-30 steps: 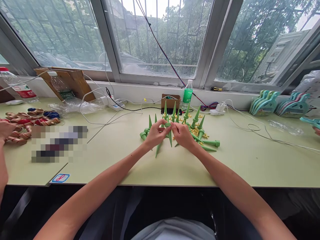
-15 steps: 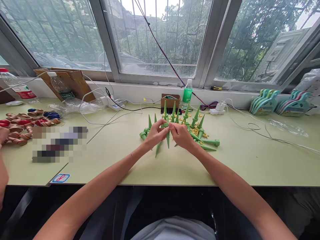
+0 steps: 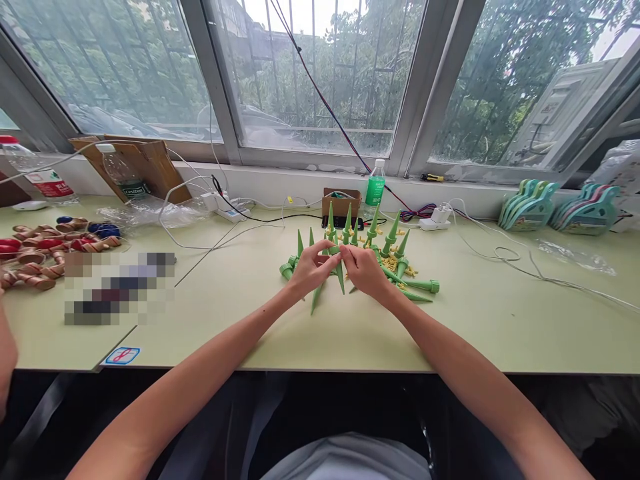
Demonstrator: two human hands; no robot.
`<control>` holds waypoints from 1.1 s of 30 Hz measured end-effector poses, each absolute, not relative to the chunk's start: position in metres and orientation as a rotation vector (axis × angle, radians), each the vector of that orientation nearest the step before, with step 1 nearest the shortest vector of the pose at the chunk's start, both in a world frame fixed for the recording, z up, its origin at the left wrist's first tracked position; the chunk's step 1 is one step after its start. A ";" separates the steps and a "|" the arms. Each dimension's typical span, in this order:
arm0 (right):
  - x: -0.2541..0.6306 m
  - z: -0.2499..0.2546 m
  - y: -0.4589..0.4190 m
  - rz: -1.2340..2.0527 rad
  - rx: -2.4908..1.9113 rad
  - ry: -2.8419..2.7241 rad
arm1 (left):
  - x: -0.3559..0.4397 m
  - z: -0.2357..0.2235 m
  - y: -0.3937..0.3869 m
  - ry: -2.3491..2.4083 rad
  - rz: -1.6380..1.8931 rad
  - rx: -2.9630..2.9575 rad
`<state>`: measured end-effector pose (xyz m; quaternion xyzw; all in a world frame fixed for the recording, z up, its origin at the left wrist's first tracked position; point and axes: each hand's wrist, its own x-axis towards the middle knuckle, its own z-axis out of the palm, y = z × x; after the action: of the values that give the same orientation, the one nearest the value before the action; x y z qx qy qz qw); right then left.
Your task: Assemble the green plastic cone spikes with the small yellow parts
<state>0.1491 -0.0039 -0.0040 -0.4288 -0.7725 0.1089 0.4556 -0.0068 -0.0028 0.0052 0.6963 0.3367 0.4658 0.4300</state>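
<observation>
A green plastic watering spike (image 3: 341,277) hangs point down between my two hands, above the table. My left hand (image 3: 310,268) grips its upper end between thumb and fingers. My right hand (image 3: 366,272) is pinched closed against the same upper end; whatever its fingertips hold is hidden. Behind the hands stand several similar green spikes (image 3: 391,237), points up. More lie on their sides, among them a capped green spike (image 3: 423,285) to the right. Small yellow plastic pieces (image 3: 391,265) are heaped among them, partly covered by my right hand.
On the pale green table (image 3: 500,320) stand a small cardboard box (image 3: 341,193) and a green-labelled bottle (image 3: 375,183) at the back. White cables (image 3: 520,257) run right. Teal plastic racks (image 3: 529,203) are far right. Wooden pieces (image 3: 37,257) and another person's arm (image 3: 6,353) are left.
The held spike's tip has swung slightly to the right. Both my hands stay in nearly the same place. The other person's hand at the left edge has drawn back.
</observation>
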 end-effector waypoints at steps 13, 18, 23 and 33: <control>0.150 -0.004 -0.003 0.269 -1.073 -1.889 | -0.006 0.003 0.000 0.855 1.204 1.907; 0.150 -0.005 -0.002 0.270 -1.085 -1.883 | -0.006 0.001 0.002 0.860 1.220 1.934; 0.150 -0.005 -0.003 0.285 -1.092 -1.869 | -0.006 -0.001 0.004 0.860 1.235 1.967; 0.149 -0.002 -0.003 0.320 -1.111 -1.841 | -0.005 -0.002 0.004 0.878 1.282 1.994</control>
<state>0.1495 -0.0028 -0.0019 -0.4524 -0.7496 0.1304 0.4653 -0.0053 0.0042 -0.0023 0.7521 0.3309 0.4834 0.3020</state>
